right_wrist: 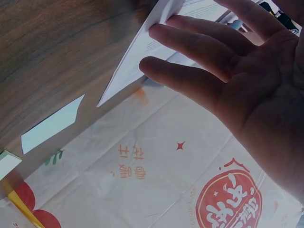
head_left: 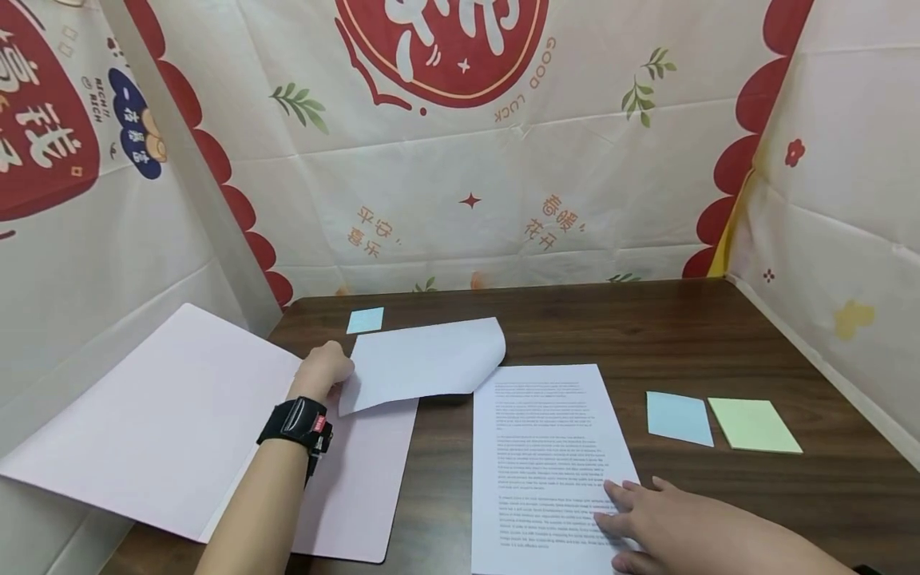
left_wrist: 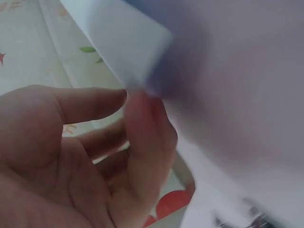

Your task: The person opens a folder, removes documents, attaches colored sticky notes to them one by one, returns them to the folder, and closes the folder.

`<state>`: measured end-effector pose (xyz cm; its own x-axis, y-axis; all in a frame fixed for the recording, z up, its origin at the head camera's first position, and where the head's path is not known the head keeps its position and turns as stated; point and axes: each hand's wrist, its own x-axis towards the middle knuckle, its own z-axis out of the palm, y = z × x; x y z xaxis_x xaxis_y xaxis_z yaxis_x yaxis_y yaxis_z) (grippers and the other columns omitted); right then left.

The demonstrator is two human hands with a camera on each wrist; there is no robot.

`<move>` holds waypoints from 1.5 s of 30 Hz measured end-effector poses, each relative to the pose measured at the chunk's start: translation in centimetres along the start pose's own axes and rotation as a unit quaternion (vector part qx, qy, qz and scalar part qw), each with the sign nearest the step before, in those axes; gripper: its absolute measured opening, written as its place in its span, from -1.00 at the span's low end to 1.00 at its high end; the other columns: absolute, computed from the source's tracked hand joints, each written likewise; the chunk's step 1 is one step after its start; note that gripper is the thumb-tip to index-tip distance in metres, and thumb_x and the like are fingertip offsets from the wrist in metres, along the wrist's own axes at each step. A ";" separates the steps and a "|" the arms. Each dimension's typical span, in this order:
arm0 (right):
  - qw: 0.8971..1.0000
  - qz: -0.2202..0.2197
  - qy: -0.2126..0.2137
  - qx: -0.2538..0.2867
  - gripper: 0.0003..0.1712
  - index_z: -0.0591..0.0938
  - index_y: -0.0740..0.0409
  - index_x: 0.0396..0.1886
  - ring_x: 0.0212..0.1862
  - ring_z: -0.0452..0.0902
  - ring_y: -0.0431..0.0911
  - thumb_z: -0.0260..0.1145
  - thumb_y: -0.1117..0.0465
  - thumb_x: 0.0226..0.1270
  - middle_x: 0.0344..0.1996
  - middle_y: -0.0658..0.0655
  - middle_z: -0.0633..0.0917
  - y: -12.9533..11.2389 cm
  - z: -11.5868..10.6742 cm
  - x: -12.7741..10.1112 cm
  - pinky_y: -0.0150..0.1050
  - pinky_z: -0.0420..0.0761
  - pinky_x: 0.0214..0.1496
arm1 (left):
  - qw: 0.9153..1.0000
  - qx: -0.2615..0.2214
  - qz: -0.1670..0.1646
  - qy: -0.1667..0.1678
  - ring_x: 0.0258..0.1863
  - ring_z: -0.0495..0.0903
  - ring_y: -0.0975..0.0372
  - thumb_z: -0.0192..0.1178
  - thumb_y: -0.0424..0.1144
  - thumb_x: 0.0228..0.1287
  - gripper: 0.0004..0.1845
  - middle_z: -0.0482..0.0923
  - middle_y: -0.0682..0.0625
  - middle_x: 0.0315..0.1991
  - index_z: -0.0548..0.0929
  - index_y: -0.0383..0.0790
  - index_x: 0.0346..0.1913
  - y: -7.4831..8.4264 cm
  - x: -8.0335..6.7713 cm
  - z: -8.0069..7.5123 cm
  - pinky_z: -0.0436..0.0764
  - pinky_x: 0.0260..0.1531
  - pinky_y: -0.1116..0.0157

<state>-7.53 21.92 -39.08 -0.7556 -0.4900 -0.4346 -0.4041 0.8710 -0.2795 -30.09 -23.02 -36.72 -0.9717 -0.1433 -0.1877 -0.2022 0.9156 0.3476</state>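
on the dark desk (head_left: 719,335) | curled sheet (head_left: 424,363) pinched at its left edge by left hand (head_left: 323,371), lifted over pink folder (head_left: 180,415) | printed page (head_left: 546,455) pinned flat under right hand (head_left: 668,523), fingers straight | sticky notes (head_left: 719,421) lie at right

My head camera sits above the near edge of the table (head_left: 719,335) and looks forward and down, taking in the whole top and the printed cloth walls (head_left: 503,200) at the far side and both flanks. My left wrist camera rides under the left hand (left_wrist: 71,161), very close, facing up past the fingers at a blurred sheet of paper (left_wrist: 228,85) that fills most of its frame. My right wrist camera looks out from beneath the right hand (right_wrist: 237,61), close in, across the table towards the far cloth wall. It shares the printed page (right_wrist: 142,52) and blue note (right_wrist: 50,126) with the head view.
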 end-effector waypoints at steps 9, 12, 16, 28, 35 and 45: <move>0.999 -0.018 0.031 -0.021 -0.41 0.65 -0.35 0.39 0.44 0.54 0.29 0.43 -0.26 0.40 0.45 0.13 0.61 -0.5 -0.8 -0.7 0.45 0.43 0.43 | 0.994 0.064 0.040 0.078 -0.19 0.63 -0.08 0.09 -0.24 0.44 -0.63 0.71 -0.35 -0.01 0.71 -0.40 0.11 2.3 5.2 -1.8 0.62 -0.32 0.00; 0.998 -0.030 0.038 -0.028 -0.40 0.64 -0.36 0.39 0.44 0.55 0.28 0.40 -0.29 0.41 0.46 0.10 0.61 -0.9 -1.2 -0.9 0.45 0.46 0.39 | 0.993 0.061 0.042 0.097 -0.10 0.62 -0.14 0.08 -0.17 0.53 -0.60 0.66 -0.41 0.05 0.71 -0.43 0.12 1.8 7.6 -0.9 0.64 -0.27 -0.02; 0.999 -0.038 0.029 -0.026 -0.43 0.65 -0.33 0.40 0.43 0.52 0.38 0.40 -0.24 0.45 0.47 0.13 0.60 -1.5 -1.5 -0.8 0.47 0.53 0.31 | 0.990 0.064 0.022 0.124 0.17 0.57 -0.25 0.13 -0.01 0.61 -0.48 0.60 -0.47 0.19 0.69 -0.45 0.22 1.2 9.6 1.3 0.70 -0.01 -0.15; 1.000 -0.011 0.025 -0.003 -0.43 0.66 -0.49 0.35 0.44 0.50 0.42 0.46 -0.27 0.34 0.48 0.05 0.59 -2.3 -2.2 -0.7 0.42 0.58 0.28 | 0.987 0.049 0.075 0.134 -0.08 0.78 -0.19 0.21 -0.21 0.55 -0.67 0.76 -0.39 -0.01 0.76 -0.44 0.08 2.4 10.8 2.7 0.76 -0.12 -0.06; 0.999 -0.018 0.034 -0.009 -0.43 0.65 -0.46 0.37 0.48 0.50 0.31 0.41 -0.30 0.38 0.50 0.04 0.57 -2.2 -2.5 -1.3 0.43 0.51 0.37 | 0.966 0.122 0.119 0.193 -0.11 0.78 -0.27 0.09 -0.36 0.55 -0.72 0.77 -0.40 -0.07 0.79 -0.43 -0.05 1.8 9.9 0.0 0.77 -0.17 -0.17; 0.982 -0.066 0.173 -0.023 -0.50 0.72 -0.20 0.29 0.33 0.68 0.13 0.32 -0.27 0.51 0.36 0.04 0.70 -1.5 -7.0 -1.7 0.21 0.68 0.27 | 0.867 0.144 0.318 0.357 -0.38 0.79 -0.13 0.10 -0.50 0.52 -0.82 0.78 -0.35 -0.28 0.70 -0.50 -0.04 8.6 2.2 -7.5 0.78 -0.39 -0.01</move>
<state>-9.24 21.74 -31.91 -0.8217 -0.5645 -0.0786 -0.5273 0.8052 -0.2711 -34.93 -18.25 -27.24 -0.7243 0.3224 0.6095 0.3403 0.9359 -0.0907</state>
